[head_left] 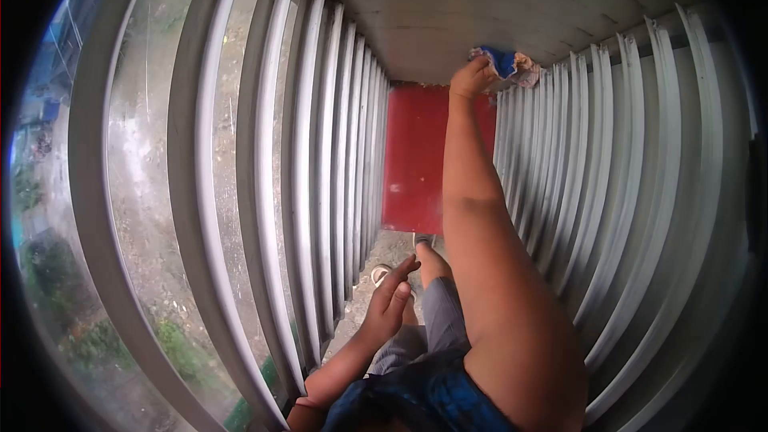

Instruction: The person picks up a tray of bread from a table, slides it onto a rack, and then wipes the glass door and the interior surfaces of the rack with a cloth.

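Observation:
My right hand (472, 78) is stretched far forward and up, its fingers closed on a crumpled blue and pinkish cloth (504, 62). The cloth lies against the grey overhead surface (448, 8), near the far ends of the right-hand slats. Lower down, my left hand (392, 296) is raised in front of my body with its fingers extended and nothing in it. It is close to the left row of metal slats (300, 152), apart from the cloth.
A red panel (416, 160) stands at the far end between two rows of slats. Right-hand slats (632, 176) line that side. Behind the left slats is wet-looking ground with green plants (176, 348). My legs and a sandal (381, 274) show below.

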{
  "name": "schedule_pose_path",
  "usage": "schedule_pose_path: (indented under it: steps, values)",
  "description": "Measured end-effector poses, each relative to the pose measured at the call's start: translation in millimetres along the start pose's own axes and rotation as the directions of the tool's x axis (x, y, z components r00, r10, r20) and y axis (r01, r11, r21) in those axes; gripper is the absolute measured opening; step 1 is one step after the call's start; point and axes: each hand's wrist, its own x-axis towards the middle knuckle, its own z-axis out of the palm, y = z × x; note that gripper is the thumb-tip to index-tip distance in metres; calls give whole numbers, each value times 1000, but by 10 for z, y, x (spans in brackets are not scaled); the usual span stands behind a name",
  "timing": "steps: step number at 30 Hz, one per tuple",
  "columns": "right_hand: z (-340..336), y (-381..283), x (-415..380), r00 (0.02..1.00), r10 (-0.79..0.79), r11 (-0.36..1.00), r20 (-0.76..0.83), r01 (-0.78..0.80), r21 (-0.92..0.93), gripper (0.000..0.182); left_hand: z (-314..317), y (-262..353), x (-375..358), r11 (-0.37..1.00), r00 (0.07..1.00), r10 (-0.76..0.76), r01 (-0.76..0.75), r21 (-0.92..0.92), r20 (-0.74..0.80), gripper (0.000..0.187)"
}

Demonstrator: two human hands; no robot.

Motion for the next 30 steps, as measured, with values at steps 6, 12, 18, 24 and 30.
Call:
schedule_pose_path:
  steps: [6,12,18,24,30]
  values:
    - [36,619,-186,986,161,986,36,-162,30,36,-34,-105,-63,999,999,-36,36,-6,8,54]
    - [51,1060,-258,930,335,936,155,-347,59,32,74,-213,-84,997,997,-73,73,-11,-23,52]
    - [137,311,-196,409,874,111,262,-695,711,40,5,-216,-150,995,995,-102,102,-11,-23,53]
    - [243,-567,-165,10,756,-353,655,-836,420,39,6,-149,-220,998,998,-58,58,17,-35,54]
    - [361,-607,-190,-171,680,-451,713,-864,224,46,-52,-84,-311,999,998,12,-10,36,-61,56]
